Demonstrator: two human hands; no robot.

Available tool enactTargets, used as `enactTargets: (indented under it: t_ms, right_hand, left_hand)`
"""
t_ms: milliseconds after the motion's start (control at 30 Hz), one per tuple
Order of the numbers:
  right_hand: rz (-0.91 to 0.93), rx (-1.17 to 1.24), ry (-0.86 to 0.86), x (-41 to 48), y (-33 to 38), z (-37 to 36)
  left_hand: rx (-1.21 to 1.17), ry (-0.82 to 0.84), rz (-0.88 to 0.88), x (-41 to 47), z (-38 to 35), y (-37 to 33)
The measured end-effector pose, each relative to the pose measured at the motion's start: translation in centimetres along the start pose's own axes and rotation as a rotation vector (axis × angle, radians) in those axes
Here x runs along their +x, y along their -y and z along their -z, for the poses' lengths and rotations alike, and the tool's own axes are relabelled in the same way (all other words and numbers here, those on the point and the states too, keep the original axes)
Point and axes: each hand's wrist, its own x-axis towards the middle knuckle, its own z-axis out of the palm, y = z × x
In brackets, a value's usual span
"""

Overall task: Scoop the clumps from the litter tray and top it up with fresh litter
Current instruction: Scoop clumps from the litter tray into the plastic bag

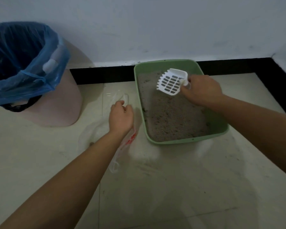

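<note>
The green litter tray [221,129] sits on the tiled floor [172,187], its far end close to the black skirting [106,75] at the base of the wall. Grey-brown litter [172,116] covers the tray bottom. The surface is uneven and sits higher toward the far left corner.

The right hand [202,90] is closed around the handle of the white slotted scoop [171,83]. The scoop is held above the far part of the litter with its toothed edge pointing left. The slots show no visible load.

The left hand [120,115] is curled, its fingertips pinching the edge of a thin translucent plastic bag [96,131]. The bag lies on the floor just left of the tray and carries red print near the wrist.

A pink bin [63,103] lined with a blue bag [31,63] stands at the left, well apart from the tray. Its opening faces upward.
</note>
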Motion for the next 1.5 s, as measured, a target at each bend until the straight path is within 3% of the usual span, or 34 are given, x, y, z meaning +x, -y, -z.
enactTargets:
  t_ms: [133,267,467,600,733,833,933,1167,1500]
  right_hand:
    - [-0.073,-0.082,0.17,-0.5,-2.5,0.1]
    - [-0.061,-0.139,0.311,-1.3,-3.1,-0.4]
    - [0.03,-0.421,0.1,-0.5,-3.9,-0.6]
    - [0.047,-0.695,0.055,1.5,-5.1,-0.4]
    - [0.054,-0.746,-0.006,4.7,-5.0,-0.6]
    - [0.018,-0.742,0.071,6.6,-4.0,-2.0]
    - [-0.033,-0.633,0.101,8.1,-4.0,-3.9]
    - [-0.27,-0.045,0.005,8.1,-7.1,-6.3]
    - [-0.466,0.602,0.063,9.8,-6.5,-11.3]
  left_hand:
    - [0.013,0.122,0.045,0.1,-4.0,-1.8]
    - [0.054,-0.007,0.031,-0.6,-6.6,-2.6]
    - [0.08,-0.086,-0.002,-0.6,-7.3,-2.0]
    - [0.085,-0.081,0.011,-0.8,-7.2,-2.0]
    - [0.112,-0.092,0.02,-0.7,-7.3,-1.9]
    - [0.118,-0.099,0.021,-0.6,-7.4,-1.8]
    - [0.132,-0.1,0.023,-0.5,-7.5,-1.6]
    - [0.132,-0.115,0.004,-0.4,-7.7,-1.4]
    - [0.164,-0.116,0.034,-0.6,-7.6,-1.9]
